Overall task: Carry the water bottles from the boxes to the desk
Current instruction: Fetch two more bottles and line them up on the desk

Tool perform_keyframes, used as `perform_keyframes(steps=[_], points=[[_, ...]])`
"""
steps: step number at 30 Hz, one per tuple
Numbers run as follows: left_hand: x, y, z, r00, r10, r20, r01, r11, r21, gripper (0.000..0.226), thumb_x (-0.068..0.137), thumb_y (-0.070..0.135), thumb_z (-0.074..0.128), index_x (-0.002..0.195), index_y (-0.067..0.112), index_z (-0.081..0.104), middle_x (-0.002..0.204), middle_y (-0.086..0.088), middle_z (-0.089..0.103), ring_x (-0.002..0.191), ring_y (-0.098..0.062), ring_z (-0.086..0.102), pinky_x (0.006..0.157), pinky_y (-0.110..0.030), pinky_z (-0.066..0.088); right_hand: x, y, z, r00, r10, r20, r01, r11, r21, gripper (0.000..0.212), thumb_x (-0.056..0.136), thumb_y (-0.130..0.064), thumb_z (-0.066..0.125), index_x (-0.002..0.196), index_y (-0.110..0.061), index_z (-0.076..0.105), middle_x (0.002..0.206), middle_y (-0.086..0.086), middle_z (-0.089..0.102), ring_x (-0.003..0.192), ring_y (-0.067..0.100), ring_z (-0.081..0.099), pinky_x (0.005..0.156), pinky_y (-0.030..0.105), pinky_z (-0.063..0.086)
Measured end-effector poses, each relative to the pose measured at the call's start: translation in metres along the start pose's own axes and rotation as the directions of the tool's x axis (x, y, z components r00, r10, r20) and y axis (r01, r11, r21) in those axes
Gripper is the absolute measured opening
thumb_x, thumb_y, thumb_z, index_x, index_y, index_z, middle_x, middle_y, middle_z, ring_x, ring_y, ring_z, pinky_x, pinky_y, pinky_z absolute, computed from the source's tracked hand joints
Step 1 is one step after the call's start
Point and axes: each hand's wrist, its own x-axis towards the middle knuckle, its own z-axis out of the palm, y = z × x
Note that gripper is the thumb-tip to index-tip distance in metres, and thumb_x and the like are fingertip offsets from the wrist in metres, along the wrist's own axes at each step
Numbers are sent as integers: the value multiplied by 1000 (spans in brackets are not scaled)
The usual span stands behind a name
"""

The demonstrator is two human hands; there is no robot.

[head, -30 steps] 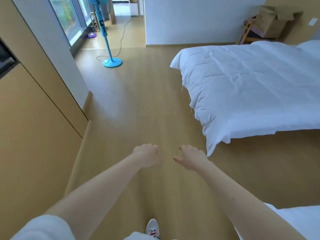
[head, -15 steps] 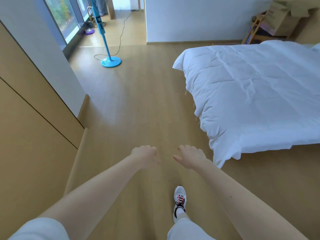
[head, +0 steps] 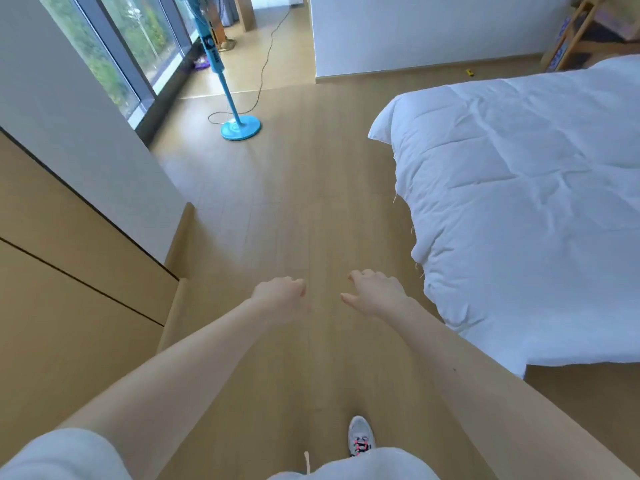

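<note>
No water bottle and no desk are in view. Both my arms reach forward over the wooden floor (head: pixel 294 202). My left hand (head: pixel 280 297) is curled into a fist and holds nothing. My right hand (head: pixel 375 294) is a little to its right, with the fingers loosely bent, the thumb sticking out, and nothing in it. At the top right a wooden rack (head: pixel 575 36) stands against the wall, with part of a cardboard box on it at the frame's edge.
A bed with a white duvet (head: pixel 519 202) fills the right side. Wooden cabinets (head: pixel 69 271) line the left. A blue standing fan (head: pixel 240 128) with a trailing cord stands ahead by the window. My shoe (head: pixel 360 436) shows below. A small yellow object (head: pixel 470 72) lies by the far wall.
I have walked forward: the bed, fan and cabinets have drawn closer, and my feet have swapped. Both hands keep the same pose, holding nothing.
</note>
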Motion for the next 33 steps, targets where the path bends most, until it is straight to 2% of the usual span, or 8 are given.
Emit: perform_keyframes(steps=[9,17,26,33], points=[[82,16,-37,998,56,33,-56,998,7,46,96,49,47,131,18,47,129,-5,53,117,-26,53,88,-37,46,72,37,-33,1000,18,19,-18,1000,7,56,99,-50,38,145,-17,34,145,9,42,132,28,40,102,42,36],[182,2,-83,991,127,30,-127,992,2,45,96,47,48,131,18,47,130,-4,52,117,-25,53,86,-34,43,145,58,-76,992,125,11,-125,992,0,56,100,-48,37,146,-18,32,146,7,40,133,27,39,104,41,33],[293,-84,-180,984,164,-66,-167,985,-42,47,95,48,51,132,18,47,131,-5,54,117,-26,54,87,-35,45,263,24,-175,985,160,-59,-164,984,-67,56,100,-48,38,146,-17,32,146,8,40,132,27,39,105,41,34],[349,-144,-221,980,136,-144,-149,985,-82,47,94,49,50,131,20,48,133,-3,53,118,-25,53,85,-33,43,341,-10,-213,990,129,-49,-134,985,-109,57,99,-49,40,146,-17,33,145,8,40,133,27,39,108,42,32]])
